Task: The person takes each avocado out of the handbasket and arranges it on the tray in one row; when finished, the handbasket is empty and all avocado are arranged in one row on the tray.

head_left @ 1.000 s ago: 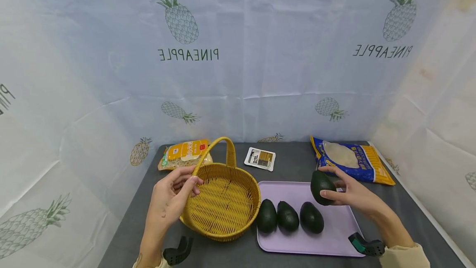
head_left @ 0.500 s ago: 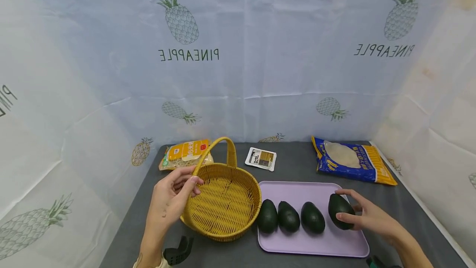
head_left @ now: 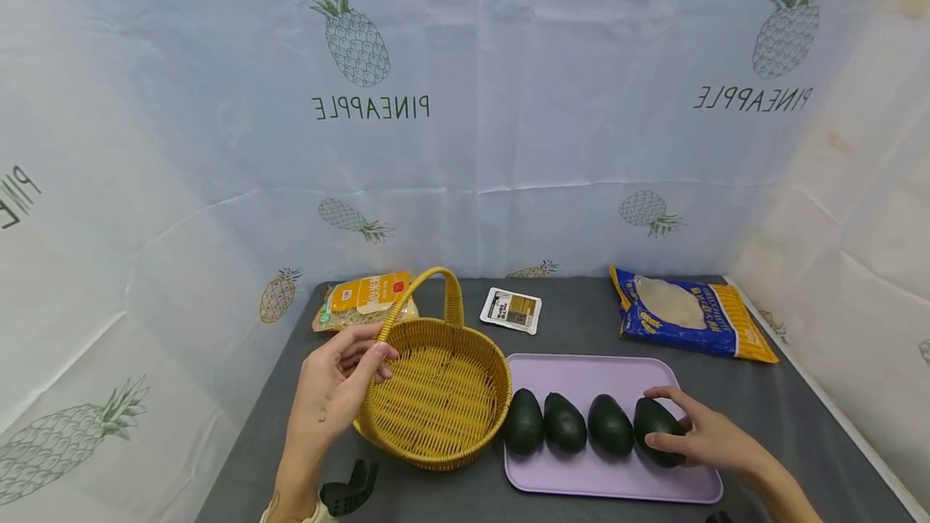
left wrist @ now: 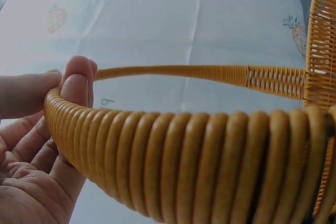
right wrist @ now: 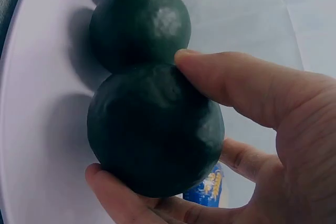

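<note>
My left hand (head_left: 334, 382) pinches the handle (left wrist: 173, 156) of a round yellow woven basket (head_left: 436, 402) between thumb and fingers. The basket holds nothing and stands left of a lilac tray (head_left: 581, 479). My right hand (head_left: 708, 438) grips a dark green avocado (head_left: 657, 430) at the right end of a row on the tray. In the right wrist view, thumb and fingers wrap around this avocado (right wrist: 155, 129), which sits against its neighbour. Three more avocados lie to its left: one beside it (head_left: 610, 426), a middle one (head_left: 564, 424) and one near the basket (head_left: 523, 424).
Behind the basket lies an orange-labelled food bag (head_left: 363, 301). A small white packet (head_left: 512, 311) lies at the back middle of the dark table (head_left: 567, 341). At the back right is a blue and yellow bag (head_left: 690, 315). Pineapple-printed cloth (head_left: 479, 103) walls off the back and sides.
The right hand has brought its avocado from above the tray's back part down and rightward, then slightly left into line with the other avocados. The left hand and basket have stayed in place.
</note>
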The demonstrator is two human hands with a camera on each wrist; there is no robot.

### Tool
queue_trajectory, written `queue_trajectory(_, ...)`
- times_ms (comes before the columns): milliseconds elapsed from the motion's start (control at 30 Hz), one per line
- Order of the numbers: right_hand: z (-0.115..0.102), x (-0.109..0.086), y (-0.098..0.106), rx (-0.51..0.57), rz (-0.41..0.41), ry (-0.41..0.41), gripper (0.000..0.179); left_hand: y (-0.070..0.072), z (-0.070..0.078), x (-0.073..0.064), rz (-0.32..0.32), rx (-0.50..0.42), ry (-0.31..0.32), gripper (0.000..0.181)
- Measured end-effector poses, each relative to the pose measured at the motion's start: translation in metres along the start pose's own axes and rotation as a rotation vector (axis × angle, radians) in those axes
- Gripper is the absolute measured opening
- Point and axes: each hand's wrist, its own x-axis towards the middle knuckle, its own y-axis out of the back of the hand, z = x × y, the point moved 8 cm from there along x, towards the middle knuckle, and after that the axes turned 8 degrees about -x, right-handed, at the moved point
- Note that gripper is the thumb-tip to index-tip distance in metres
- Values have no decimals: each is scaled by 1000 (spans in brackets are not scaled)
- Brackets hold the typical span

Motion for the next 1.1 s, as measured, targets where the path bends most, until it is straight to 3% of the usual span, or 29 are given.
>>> queue_trajectory(300, -3, 3, -6, -82, 13, 14, 68, 0, -2, -1, 1, -17, 26, 28)
queue_trajectory(500, 4, 6, -7, -79, 26, -62, 72, 0, -2, -3, 8, -22, 33, 27)
queue_trajectory(733, 14, 9, -5, -1, 30, -160, 83, 1, 0, -2, 13, -15, 20, 27)
queue_trajectory(1100, 10, 4, -4, 17, 19, -122, 83, 2, 1, -1, 17, -6, 11, 26)
